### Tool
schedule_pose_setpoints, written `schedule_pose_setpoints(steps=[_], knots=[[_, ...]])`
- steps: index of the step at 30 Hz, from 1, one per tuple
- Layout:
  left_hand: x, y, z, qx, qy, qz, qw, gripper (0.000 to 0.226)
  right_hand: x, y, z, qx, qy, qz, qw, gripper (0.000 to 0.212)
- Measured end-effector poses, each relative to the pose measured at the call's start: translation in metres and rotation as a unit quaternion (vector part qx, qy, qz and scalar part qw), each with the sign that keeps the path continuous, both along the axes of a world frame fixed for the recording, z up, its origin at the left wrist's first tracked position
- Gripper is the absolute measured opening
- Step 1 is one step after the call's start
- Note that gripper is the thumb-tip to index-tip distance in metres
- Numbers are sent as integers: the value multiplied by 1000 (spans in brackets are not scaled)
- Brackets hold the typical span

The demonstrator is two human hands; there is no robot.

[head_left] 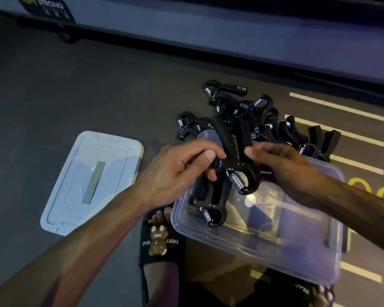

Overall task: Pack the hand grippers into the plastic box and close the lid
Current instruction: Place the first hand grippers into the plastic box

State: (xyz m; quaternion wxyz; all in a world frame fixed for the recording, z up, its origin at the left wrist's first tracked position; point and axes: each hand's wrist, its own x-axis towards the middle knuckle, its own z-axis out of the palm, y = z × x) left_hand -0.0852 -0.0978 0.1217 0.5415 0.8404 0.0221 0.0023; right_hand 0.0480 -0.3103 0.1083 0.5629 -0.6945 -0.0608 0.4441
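Over plastic box (264, 244) on floor: one hand gripper (237, 156), pinched by left hand (177, 171) and right hand (282, 165). Inside box: another gripper (208, 204). Beyond box: heap of grippers (248, 116); lid (91, 182) flat at left.

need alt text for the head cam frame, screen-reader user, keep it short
Both hands, left and right, hold one black hand gripper over a clear plastic box on the floor, with another gripper already inside. More grippers lie in a pile beyond the box, and the lid lies flat to its left.
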Motion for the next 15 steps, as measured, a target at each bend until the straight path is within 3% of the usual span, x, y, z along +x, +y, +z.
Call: schedule_pose_setpoints(steps=[4, 9, 12, 15], knots=[[2, 3, -7, 67, 5, -34, 997, 20, -6, -10, -14, -18, 3, 0, 1000, 11], [9, 5, -30, 101, -22, 144, 984, 18, -20, -14, -38, -165, -69, 41, 983, 17], [16, 5, -48, 144, -3, 139, 980, 31, -30, -9, -54, -221, -72, 51, 971, 25], [18, 2, -65, 139, 21, 124, 982, 38, -36, 1, -64, -209, -52, 44, 976, 12]])
